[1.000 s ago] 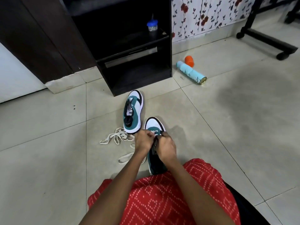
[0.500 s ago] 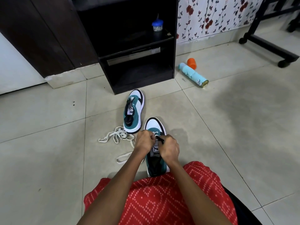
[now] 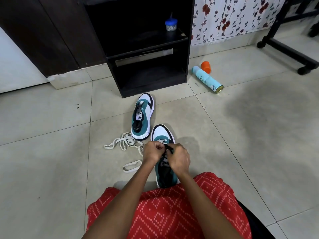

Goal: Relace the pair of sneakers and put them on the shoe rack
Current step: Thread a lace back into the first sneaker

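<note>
Floor: pale grey-beige tiled floor (image 3: 51,152), with darker patches on the right-hand tiles.
Background: wall papered with red flowers and dark leaves (image 3: 233,18), right of a dark brown wooden panel (image 3: 51,31).
Shoe rack: black open wooden shoe rack (image 3: 151,88), standing against the wall; its lower compartment faces the sneakers.
Jar: small clear jar with a blue lid (image 3: 170,25), upright on the rack's upper shelf.
Spray can: light blue cylindrical spray can (image 3: 208,81), lying on its side on the floor right of the rack.
Cap: orange plastic cap (image 3: 206,66), just beside the can's upper end.
Stand: black metal stand on castors (image 3: 290,54), far right.
Far sneaker: teal, white and black sneaker (image 3: 142,116), unlaced, on the floor, toe just in front of the rack.
Near sneaker: matching teal, white and black sneaker (image 3: 163,133), on the floor, toe beside the far sneaker's heel, heel against a red patterned garment (image 3: 164,213).
White laces: flat off-white shoelaces (image 3: 122,142), loose in loops on the floor left of both sneakers.
Black lace: short dark shoelace (image 3: 169,149), stretched between the two hands above the near sneaker's tongue.
Left hand (image 3: 152,152): fingers curled, pinching one end of the black lace at the eyelet row.
Right hand (image 3: 179,157): fingers curled, pinching the other end of the black lace over the tongue.
</note>
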